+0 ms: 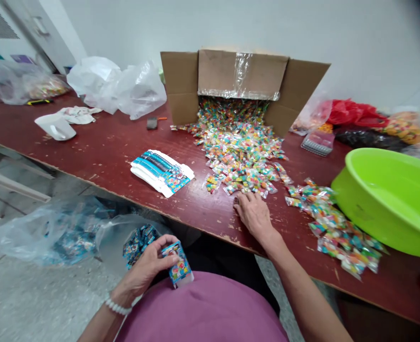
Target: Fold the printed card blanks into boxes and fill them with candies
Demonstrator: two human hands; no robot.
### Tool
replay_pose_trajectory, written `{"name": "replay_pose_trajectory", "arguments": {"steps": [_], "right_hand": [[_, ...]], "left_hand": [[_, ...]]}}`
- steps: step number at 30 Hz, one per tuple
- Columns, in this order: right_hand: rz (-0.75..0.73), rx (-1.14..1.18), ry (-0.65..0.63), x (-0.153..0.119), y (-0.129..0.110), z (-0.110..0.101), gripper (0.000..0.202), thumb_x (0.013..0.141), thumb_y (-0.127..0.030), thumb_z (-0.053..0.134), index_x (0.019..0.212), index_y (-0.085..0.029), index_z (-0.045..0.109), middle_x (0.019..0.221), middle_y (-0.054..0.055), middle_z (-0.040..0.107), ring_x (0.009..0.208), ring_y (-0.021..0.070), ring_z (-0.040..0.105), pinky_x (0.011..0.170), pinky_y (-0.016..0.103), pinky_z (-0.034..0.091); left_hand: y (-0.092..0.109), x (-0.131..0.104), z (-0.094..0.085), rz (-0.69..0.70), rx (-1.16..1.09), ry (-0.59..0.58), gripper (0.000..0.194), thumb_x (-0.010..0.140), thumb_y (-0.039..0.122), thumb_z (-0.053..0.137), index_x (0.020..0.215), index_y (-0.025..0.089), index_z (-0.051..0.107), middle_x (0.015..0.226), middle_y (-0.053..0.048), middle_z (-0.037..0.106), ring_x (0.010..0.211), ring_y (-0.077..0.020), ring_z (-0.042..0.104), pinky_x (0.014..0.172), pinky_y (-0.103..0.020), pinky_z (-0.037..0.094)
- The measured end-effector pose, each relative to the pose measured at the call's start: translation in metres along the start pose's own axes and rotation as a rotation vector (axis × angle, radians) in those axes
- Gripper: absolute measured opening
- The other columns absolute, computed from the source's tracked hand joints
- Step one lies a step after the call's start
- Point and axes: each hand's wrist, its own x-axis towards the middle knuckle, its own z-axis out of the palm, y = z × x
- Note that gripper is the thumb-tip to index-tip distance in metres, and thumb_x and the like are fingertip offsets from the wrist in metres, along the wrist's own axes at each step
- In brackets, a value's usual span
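In my left hand (pixel 156 259) is a small blue printed candy box (pixel 178 266), gripped between thumb and fingers in front of my body. Its lower end shows a pale, open-looking flap. My right hand (pixel 253 213) rests at the near edge of a heap of small clear candy packets (pixel 242 152), fingers bent down on the table; whether a packet is under the fingertips is hidden. The heap spills from a cardboard box (pixel 243 71) lying on its side. Left of the heap lies a stack of flattened blue candy boxes (pixel 162 172).
A green basin (pixel 367 204) stands at the right, with more candy packets (pixel 338 228) beside it. Below the table's left edge, plastic bags (pixel 71 237) hold blue boxes. A white scoop-like container (pixel 55 127) and white bags (pixel 117 85) sit on the left of the table (pixel 99 147).
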Motion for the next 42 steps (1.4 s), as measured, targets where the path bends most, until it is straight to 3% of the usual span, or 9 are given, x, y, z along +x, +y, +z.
{"name": "replay_pose_trajectory", "arguments": {"steps": [6,10,15,18,21,26,30,34,42], "right_hand": [[-0.017,-0.001,-0.039,-0.007,-0.009,-0.003,0.027,0.095,-0.007,0.048,0.112,-0.015,0.068,0.101,0.014,0.067,0.094,0.0278,0.057,0.077,0.034,0.045],[-0.028,0.191,0.01,-0.012,0.0,0.003,0.018,0.097,-0.018,0.054,0.107,-0.018,0.069,0.11,0.013,0.067,0.099,0.027,0.057,0.085,0.035,0.046],[0.027,0.351,-0.097,-0.013,0.014,-0.002,0.008,0.09,-0.018,0.062,0.097,-0.016,0.066,0.1,0.011,0.064,0.089,0.0236,0.061,0.079,0.032,0.047],[0.025,0.407,-0.176,-0.012,0.019,-0.008,0.006,0.086,-0.019,0.064,0.082,-0.018,0.061,0.089,0.007,0.063,0.078,0.0208,0.059,0.068,0.03,0.043],[0.077,0.556,-0.11,-0.011,0.016,-0.014,0.011,0.082,-0.019,0.065,0.075,-0.019,0.057,0.076,0.003,0.061,0.07,0.0184,0.055,0.064,0.028,0.04],[0.298,1.326,-0.04,-0.015,-0.021,-0.038,0.03,0.086,-0.045,0.065,0.104,-0.021,0.062,0.075,-0.001,0.061,0.059,0.0145,0.054,0.054,0.025,0.042],[0.42,1.734,-0.166,-0.017,-0.056,-0.056,0.039,0.074,-0.051,0.078,0.089,-0.019,0.063,0.07,-0.001,0.064,0.049,0.0095,0.051,0.045,0.021,0.04],[0.446,1.731,-0.055,-0.023,-0.07,-0.054,0.035,0.067,-0.043,0.085,0.081,-0.018,0.065,0.061,-0.003,0.062,0.048,0.0093,0.05,0.045,0.02,0.041],[0.277,1.481,-0.023,-0.033,-0.062,-0.044,0.018,0.078,-0.037,0.077,0.079,-0.019,0.076,0.077,0.003,0.073,0.069,0.0164,0.063,0.066,0.028,0.05]], "left_hand": [[0.019,-0.006,-0.043,-0.226,0.607,-0.295,0.034,0.064,0.031,0.076,0.094,0.017,0.07,0.076,0.0,0.064,0.065,-0.0155,0.054,0.056,-0.024,0.04],[0.018,-0.003,-0.043,-0.239,0.546,-0.278,0.027,0.063,0.028,0.07,0.087,0.019,0.064,0.069,0.003,0.06,0.058,-0.0142,0.052,0.053,-0.024,0.038],[0.021,0.003,-0.024,-0.143,0.141,-0.17,0.057,0.072,0.047,0.069,0.12,0.022,0.051,0.1,-0.006,0.071,0.08,-0.0209,0.067,0.062,-0.026,0.041],[0.026,0.009,-0.005,-0.018,0.018,-0.241,0.05,0.079,0.042,0.066,0.121,0.019,0.051,0.101,-0.01,0.072,0.079,-0.0201,0.069,0.068,-0.028,0.044],[0.033,0.014,0.015,0.044,0.005,-0.253,0.055,0.08,0.037,0.069,0.129,0.019,0.051,0.103,-0.01,0.072,0.078,-0.0189,0.069,0.069,-0.027,0.044],[0.048,0.016,0.046,0.114,0.002,-0.302,0.056,0.081,0.04,0.072,0.13,0.019,0.054,0.107,-0.011,0.07,0.078,-0.0168,0.068,0.067,-0.025,0.044],[0.058,0.013,0.068,0.185,0.02,-0.347,0.05,0.079,0.04,0.075,0.121,0.017,0.061,0.104,-0.009,0.067,0.076,-0.0156,0.066,0.063,-0.024,0.044],[0.06,0.009,0.08,0.184,-0.027,-0.333,0.05,0.078,0.033,0.074,0.123,0.017,0.061,0.098,-0.007,0.067,0.071,-0.0131,0.062,0.062,-0.024,0.045],[0.052,0.008,0.085,0.124,-0.143,-0.277,0.056,0.072,0.017,0.066,0.128,0.018,0.058,0.086,-0.004,0.068,0.056,-0.0105,0.059,0.054,-0.023,0.045]]}}
